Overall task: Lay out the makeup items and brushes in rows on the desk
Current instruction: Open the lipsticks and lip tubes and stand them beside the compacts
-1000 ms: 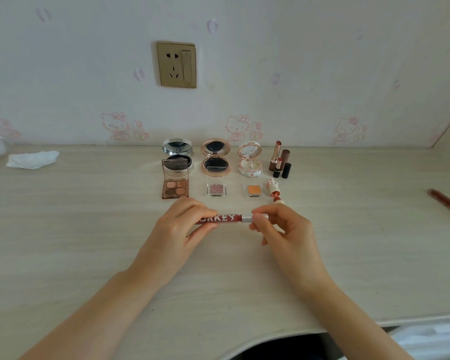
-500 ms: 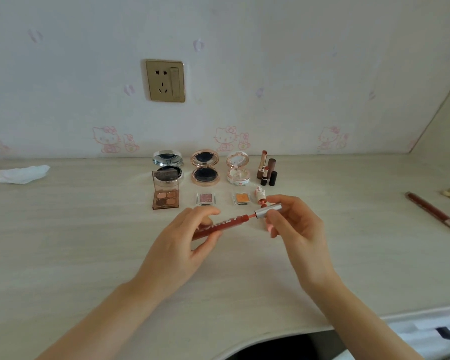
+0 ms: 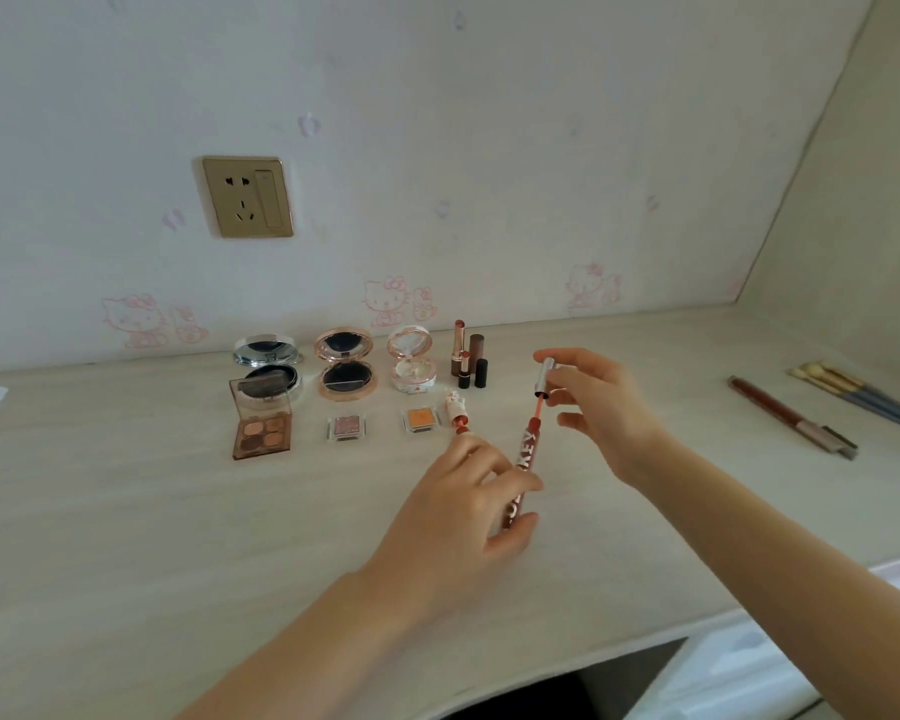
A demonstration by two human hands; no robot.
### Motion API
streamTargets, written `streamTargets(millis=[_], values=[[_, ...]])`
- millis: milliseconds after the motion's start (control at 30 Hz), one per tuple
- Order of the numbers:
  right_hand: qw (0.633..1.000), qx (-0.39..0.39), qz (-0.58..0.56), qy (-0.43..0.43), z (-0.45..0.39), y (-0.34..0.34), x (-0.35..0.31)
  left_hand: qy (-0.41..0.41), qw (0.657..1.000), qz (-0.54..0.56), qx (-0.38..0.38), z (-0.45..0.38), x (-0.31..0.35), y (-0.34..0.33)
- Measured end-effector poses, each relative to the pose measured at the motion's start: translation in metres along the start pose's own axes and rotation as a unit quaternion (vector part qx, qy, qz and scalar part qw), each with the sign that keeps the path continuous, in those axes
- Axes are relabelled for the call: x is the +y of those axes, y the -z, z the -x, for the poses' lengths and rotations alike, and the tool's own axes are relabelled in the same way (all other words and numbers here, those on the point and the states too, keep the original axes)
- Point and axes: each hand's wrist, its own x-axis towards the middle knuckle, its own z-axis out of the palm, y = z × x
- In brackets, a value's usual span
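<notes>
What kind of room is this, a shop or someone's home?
Most likely a home bedroom or dressing corner: a pale wooden desk against wallpaper with pink cartoon cats, a wall socket, and opened compacts set out in rows.

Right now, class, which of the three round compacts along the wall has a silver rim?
The leftmost compact, behind the four-pan eyeshadow palette; the other two have rose-gold and pale pink rims.

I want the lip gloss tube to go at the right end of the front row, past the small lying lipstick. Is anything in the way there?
Nothing visible. The left hand holds the lip gloss tube; the desk right of the small lipstick looks bare. The right hand with the cap hovers above it.
</notes>
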Motion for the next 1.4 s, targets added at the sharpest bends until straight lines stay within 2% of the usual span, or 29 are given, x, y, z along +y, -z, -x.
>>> streamTargets(millis=[333, 633, 900, 1100, 1400], values=[[0.993, -0.038, 0.105, -0.034, -0.040, -0.002, 0.006, 0.048, 0.998, -0.023, -0.047, -0.019, -0.003, -0.032], [0.975, -0.075, 0.206, -0.028, -0.061, -0.028, 0.014, 0.026, 0.995, -0.096, -0.020, -0.018, -0.009, -0.031], [0.967, -0.086, 0.236, -0.044, -0.070, -0.043, 0.017, 0.005, 0.989, -0.149, 0.002, -0.016, -0.011, -0.025], [0.964, -0.073, 0.253, -0.041, -0.075, -0.050, 0.020, 0.002, 0.989, -0.150, -0.009, -0.016, -0.013, -0.025], [0.944, -0.074, 0.323, -0.007, -0.076, -0.058, 0.027, 0.012, 0.998, -0.057, 0.001, -0.013, -0.016, -0.028]])
